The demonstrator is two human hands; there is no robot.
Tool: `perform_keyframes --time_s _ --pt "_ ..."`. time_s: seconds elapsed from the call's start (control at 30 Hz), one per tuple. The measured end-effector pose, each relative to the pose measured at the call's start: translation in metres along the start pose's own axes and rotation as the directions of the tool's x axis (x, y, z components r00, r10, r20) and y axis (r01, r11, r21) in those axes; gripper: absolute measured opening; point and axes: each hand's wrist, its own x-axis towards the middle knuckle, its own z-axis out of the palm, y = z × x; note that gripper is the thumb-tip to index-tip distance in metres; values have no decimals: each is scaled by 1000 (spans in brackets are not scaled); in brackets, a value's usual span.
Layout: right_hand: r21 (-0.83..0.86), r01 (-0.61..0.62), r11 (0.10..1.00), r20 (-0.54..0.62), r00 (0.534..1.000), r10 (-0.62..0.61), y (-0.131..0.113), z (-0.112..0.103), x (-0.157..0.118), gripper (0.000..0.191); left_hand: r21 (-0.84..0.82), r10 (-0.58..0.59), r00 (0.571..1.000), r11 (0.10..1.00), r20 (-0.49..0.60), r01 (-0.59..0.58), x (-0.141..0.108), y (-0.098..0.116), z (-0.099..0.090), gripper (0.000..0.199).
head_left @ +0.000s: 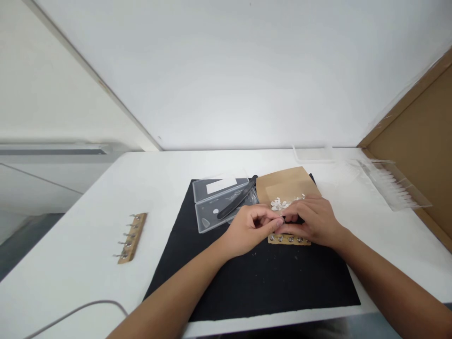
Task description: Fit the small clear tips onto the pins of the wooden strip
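Observation:
My left hand [252, 230] and my right hand [312, 221] meet over the black mat [271, 287], thumbs and fingertips pinched together. What lies between them is too small and too covered to make out. Just below the fingers is a wooden strip [285, 239] with a row of small metal clips, partly hidden by my right hand. Behind the hands, small white pieces [278, 204] lie on a sheet of brown paper [282, 181]. A black curved nail file [236, 198] rests across an opened clear plastic case [205, 221] holding clear nail tips, left of the paper.
Another wooden strip with clips [132, 238] stands on the white table [148, 188] to the left. At the back right are a clear tray [312, 154] and clear plastic sheets with rows of tips [395, 183]. A grey cable [81, 308] runs at front left.

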Motion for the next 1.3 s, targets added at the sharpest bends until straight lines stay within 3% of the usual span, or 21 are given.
perform_keyframes --time_s 0.37,0.83,0.97,1.13,1.3 --pt "-74 125 989 49 991 -122 2 -7 3 33 56 -70 997 996 33 69 -1 1 0 33" --pt "-150 87 985 97 993 -73 -9 -11 1 24 68 -74 994 995 79 69 0 0 -1 34" --pt "-138 126 982 103 988 -112 -11 -13 1 25 99 -55 995 994 82 46 0 1 0 33" --pt "-84 119 989 109 988 -110 -8 -13 -2 38 265 154 982 948 111 -178 -1 2 -3 26" --pt "25 65 998 143 987 -68 -2 -8 -7 50 446 385 919 810 83 -379 -3 -3 -10 15"
